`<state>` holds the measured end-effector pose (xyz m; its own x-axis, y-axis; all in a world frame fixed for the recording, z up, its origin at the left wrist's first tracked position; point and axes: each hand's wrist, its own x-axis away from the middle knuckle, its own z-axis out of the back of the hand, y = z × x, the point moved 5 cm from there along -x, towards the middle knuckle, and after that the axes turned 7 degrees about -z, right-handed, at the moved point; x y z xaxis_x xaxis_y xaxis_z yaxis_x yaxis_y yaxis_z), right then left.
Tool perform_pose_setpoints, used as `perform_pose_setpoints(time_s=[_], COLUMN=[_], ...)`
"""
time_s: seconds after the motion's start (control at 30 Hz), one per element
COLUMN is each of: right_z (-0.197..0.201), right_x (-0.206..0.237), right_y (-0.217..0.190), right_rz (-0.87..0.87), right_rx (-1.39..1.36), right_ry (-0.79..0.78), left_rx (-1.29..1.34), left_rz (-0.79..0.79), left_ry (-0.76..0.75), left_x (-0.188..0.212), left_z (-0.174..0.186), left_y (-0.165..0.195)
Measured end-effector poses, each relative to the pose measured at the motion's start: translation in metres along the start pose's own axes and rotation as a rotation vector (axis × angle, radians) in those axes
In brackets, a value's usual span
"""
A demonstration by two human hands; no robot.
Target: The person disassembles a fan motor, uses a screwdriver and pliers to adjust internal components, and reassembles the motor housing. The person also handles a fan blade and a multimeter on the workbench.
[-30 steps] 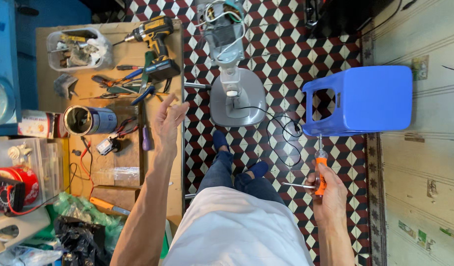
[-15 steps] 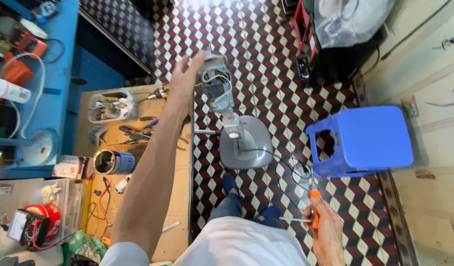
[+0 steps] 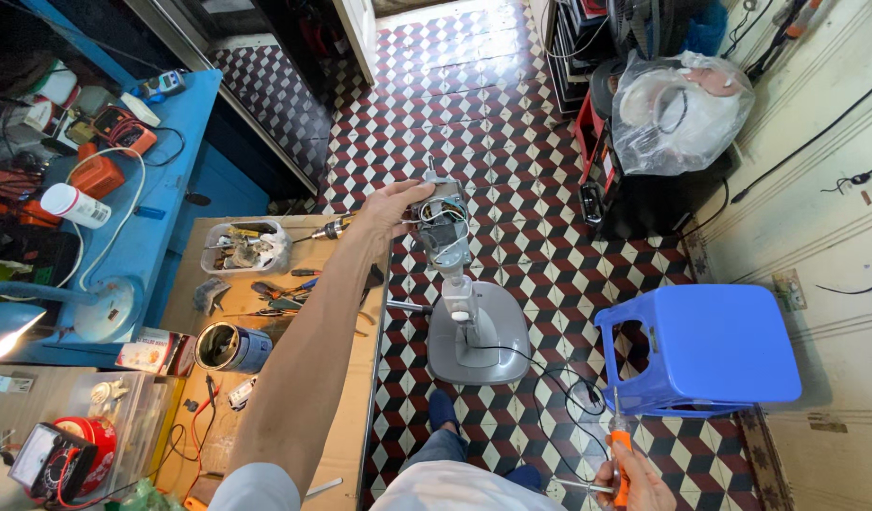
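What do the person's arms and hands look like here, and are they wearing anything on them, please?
Both hands are bare, with no gloves. The left arm is uncovered from the left hand down to a short light grey sleeve at the shoulder. Only the right hand shows at the bottom edge; no watch or rings are visible.

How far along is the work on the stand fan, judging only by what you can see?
Done: the fan motor sits bare atop the grey fan stand, with no guard or blades on it and its wires exposed. In hand: the left hand grips the motor; the right hand holds an orange-handled screwdriver low. Left: the motor remains uncovered.
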<state>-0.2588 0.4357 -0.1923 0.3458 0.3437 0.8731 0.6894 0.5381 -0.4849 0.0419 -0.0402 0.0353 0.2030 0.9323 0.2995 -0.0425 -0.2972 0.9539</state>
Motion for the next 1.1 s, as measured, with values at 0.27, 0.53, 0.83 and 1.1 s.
perform_pose_setpoints(time_s=[0.27,0.53,0.83,1.1], right_z=[-0.020,-0.031,-0.051,-0.052], right_x=[0.009,0.003,0.014,0.026], right_y=[-0.010,-0.016,-0.020,-0.014], right_rz=[0.020,-0.066,-0.055,-0.022], right_rx=[0.063,0.144,0.195,0.220], right_ry=[0.015,-0.036,-0.022,0.010], left_rx=[0.047,0.055,-0.077,-0.157], left_rz=[-0.014,-0.098,-0.078,-0.070], left_ry=[-0.009,-0.021,0.066,0.079], left_x=[0.006,0.005,0.020,0.019], left_z=[0.001,0.002,0.006,0.010], left_y=[0.006,0.005,0.017,0.017])
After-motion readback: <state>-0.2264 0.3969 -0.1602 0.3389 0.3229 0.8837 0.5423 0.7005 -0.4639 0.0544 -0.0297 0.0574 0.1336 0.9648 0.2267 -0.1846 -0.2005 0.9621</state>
